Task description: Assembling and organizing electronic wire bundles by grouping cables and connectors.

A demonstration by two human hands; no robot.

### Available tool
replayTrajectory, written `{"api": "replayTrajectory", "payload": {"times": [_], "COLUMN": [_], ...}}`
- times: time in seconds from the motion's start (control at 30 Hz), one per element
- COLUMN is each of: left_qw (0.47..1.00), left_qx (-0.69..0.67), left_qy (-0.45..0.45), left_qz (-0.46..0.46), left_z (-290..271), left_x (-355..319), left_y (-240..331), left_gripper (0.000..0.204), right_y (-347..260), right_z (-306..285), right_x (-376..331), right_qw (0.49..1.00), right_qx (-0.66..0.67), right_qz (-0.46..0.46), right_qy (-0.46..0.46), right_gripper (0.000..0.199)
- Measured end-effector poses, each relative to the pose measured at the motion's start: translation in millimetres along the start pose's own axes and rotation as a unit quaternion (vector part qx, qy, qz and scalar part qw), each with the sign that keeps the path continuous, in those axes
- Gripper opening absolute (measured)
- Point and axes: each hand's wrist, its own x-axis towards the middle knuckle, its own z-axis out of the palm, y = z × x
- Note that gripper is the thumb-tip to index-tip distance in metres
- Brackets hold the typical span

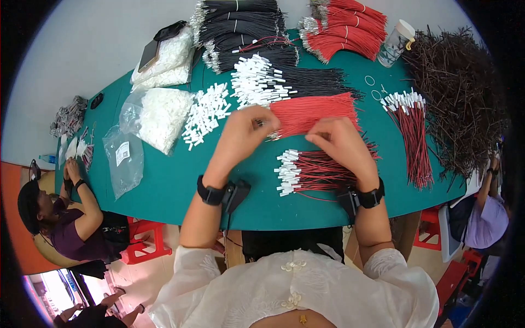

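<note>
Wires: white-tipped red-black bundle (pixel 322 170), near, seemingly done; thin bare red bundle (pixel 314 112), farther, remaining.
Connectors: loose white plastic pile (pixel 206 113), left, remaining.
Fingers: left hand (pixel 246 130), right hand (pixel 342 142) curled; cannot tell what's pinched.

The green tabletop (pixel 257 210) looks smooth and matt. At the centre, the red wires (pixel 314 112) have a smooth, plastic-looking coating; left of them, the white connectors (pixel 208 112) look like hard plastic. At left, the flattened bag (pixel 123 169) is thin, clear plastic (glossy along its creases). At right, the brown heap (pixel 462 104) looks rough. The white blouse (pixel 235 287) along the bottom is embroidered cloth.
</note>
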Motion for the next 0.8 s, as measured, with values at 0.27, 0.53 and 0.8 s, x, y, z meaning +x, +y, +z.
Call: {"api": "replayTrajectory", "payload": {"times": [0.27, 0.53, 0.8], "left_qw": [0.915, 0.875, 0.993], "left_qx": [0.362, 0.447, 0.080], "left_qy": [0.101, 0.070, 0.085], "left_qz": [0.149, 0.171, 0.031], "left_z": [-2, 0, -6], "left_x": [77, 83, 39], "left_y": [-36, -35, -4], "left_gripper": [0.005, 0.009, 0.012], "right_y": [8, 20, 9], "right_z": [42, 45, 38], "right_x": [26, 30, 30], "right_qw": [0.972, 0.975, 0.963], "right_qx": [-0.092, -0.105, 0.030], "right_qz": [-0.087, -0.109, -0.108], "right_qy": [0.196, 0.164, 0.243], "right_gripper": [0.013, 0.018, 0.008]}}
